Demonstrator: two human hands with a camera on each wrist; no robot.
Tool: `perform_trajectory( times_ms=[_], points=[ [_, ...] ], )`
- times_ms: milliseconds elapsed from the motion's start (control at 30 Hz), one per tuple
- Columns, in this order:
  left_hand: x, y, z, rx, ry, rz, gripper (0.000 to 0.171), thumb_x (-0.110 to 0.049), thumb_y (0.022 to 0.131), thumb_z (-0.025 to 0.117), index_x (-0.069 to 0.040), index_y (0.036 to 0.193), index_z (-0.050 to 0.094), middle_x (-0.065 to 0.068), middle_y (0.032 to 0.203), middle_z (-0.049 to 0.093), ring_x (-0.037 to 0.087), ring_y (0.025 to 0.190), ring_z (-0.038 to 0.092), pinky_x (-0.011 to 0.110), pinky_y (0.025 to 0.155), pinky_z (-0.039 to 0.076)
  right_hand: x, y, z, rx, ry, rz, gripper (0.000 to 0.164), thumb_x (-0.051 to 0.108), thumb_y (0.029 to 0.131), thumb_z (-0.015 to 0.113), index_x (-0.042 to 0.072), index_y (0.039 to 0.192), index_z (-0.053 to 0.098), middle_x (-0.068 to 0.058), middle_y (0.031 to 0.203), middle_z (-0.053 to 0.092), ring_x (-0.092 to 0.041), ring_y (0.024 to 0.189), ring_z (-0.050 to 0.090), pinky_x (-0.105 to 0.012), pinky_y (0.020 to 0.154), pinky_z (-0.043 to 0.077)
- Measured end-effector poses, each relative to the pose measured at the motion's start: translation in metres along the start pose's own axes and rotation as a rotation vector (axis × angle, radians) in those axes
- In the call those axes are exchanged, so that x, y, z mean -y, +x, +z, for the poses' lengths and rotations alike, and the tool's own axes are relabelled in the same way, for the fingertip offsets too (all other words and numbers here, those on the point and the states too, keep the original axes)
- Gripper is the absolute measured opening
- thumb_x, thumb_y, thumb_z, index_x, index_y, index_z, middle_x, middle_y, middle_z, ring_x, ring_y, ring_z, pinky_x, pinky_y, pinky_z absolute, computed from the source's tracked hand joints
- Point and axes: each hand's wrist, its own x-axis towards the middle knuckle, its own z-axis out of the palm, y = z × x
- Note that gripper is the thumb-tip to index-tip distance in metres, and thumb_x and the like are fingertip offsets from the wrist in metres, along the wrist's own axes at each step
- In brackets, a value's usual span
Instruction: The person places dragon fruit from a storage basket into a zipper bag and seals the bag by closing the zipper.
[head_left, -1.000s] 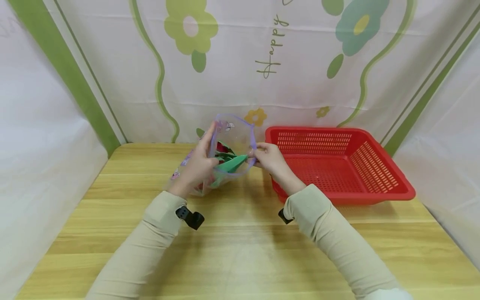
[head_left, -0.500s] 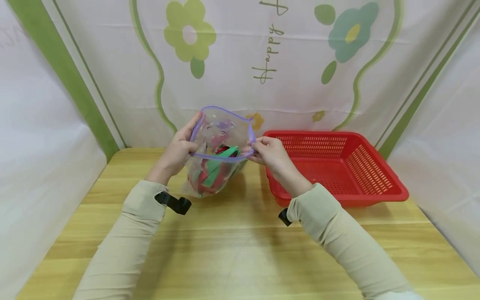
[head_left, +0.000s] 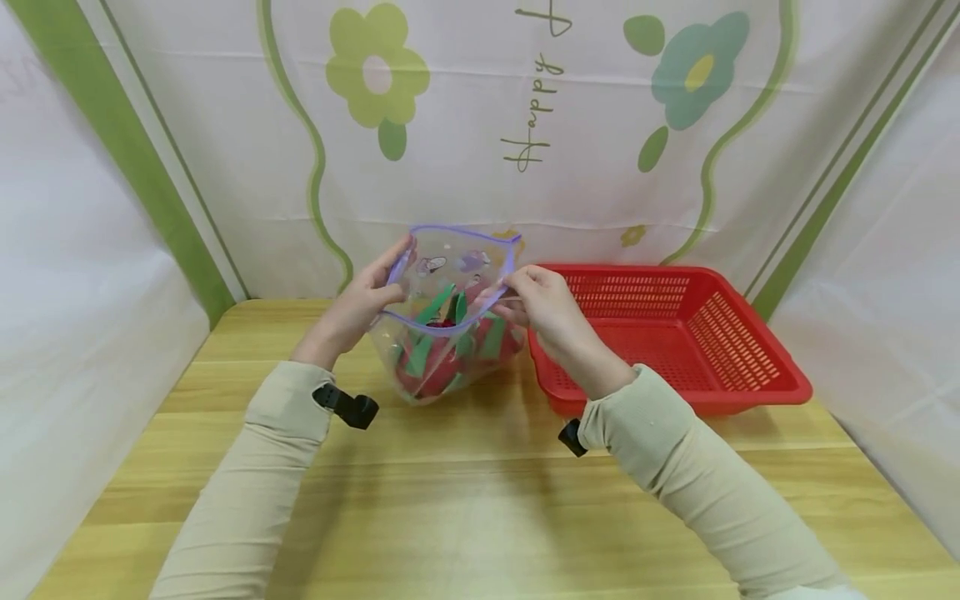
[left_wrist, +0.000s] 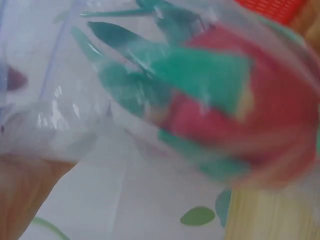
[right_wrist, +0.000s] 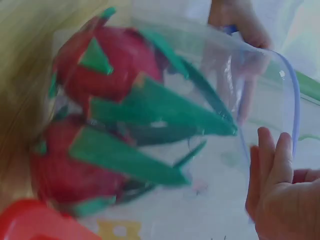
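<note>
With the left hand point(head_left: 360, 308) and right hand point(head_left: 546, 312) pinching opposite edges of the zip bag point(head_left: 450, 279), tension evenly, letting the dragon fruits point(head_left: 435, 367) hang below and between them.

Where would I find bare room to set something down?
Bare table lies between the left sleeve and right sleeve, in front of the clear bag. More lies left of the left sleeve, and right of the right sleeve before the red basket. It's crowded between bag and basket, near the right hand.

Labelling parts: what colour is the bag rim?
The bag rim is purple; clearest in the head view.
</note>
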Motion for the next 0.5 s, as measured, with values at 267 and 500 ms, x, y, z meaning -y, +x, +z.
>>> perform_trajectory(
  times_ms=[267,500],
  points=[
    [0.003,-0.009,-0.008,0.093,0.28,-0.01,0.127,-0.079,0.054,0.061,-0.032,0.154,-0.002,0.01,0.162,0.01,0.034,0.149,0.009,0.058,0.117,0.02,0.002,0.006,0.008,-0.035,0.246,0.012,0.015,0.009,0.101,0.036,0.004,0.093,0.047,-0.002,0.078,0.066,-0.005,0.067,0.07,-0.012,0.067,0.055],
    [-0.008,-0.013,0.003,0.019,0.529,-0.139,0.123,-0.037,0.077,0.078,-0.023,0.151,-0.02,0.017,0.16,0.014,0.038,0.139,0.036,0.052,0.111,0.036,0.002,0.016,0.011,-0.079,0.296,-0.007,0.012,0.012,0.101,0.039,0.006,0.094,0.047,-0.007,0.096,0.062,-0.005,0.071,0.071,-0.015,0.073,0.056]
  ],
)
